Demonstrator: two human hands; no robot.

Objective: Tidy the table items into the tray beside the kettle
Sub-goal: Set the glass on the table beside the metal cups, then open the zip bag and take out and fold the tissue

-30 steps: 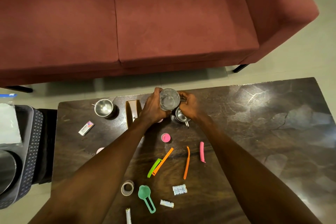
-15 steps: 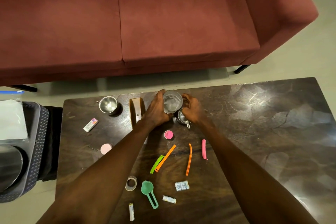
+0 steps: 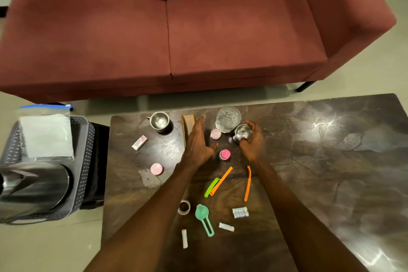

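Note:
A clear glass (image 3: 227, 119) stands on the dark table (image 3: 320, 161) near its far edge. My left hand (image 3: 197, 142) lies open just left of it, fingers spread, touching nothing. My right hand (image 3: 252, 142) curls around a small steel cup (image 3: 242, 133) beside the glass. A second steel cup (image 3: 159, 121) stands further left. Pink lids (image 3: 224, 154) (image 3: 215, 133) (image 3: 156, 168) lie around my hands. The grey perforated tray (image 3: 85, 161) sits at the left off the table, holding a steel kettle (image 3: 33, 185) and a folded white cloth (image 3: 45, 134).
Orange clips (image 3: 221, 180) (image 3: 248, 183), a green clip (image 3: 211, 186), a green scoop (image 3: 204, 218), a tape roll (image 3: 184, 207), small packets (image 3: 240, 212) and a matchbox-like box (image 3: 139, 142) lie scattered. A brown wooden piece (image 3: 187, 123) lies by my left hand. A red sofa (image 3: 176, 28) stands behind the table.
My left hand has let go of the glass, which now stands on the table. The right hand has stayed on the small steel cup. The camera has moved closer.

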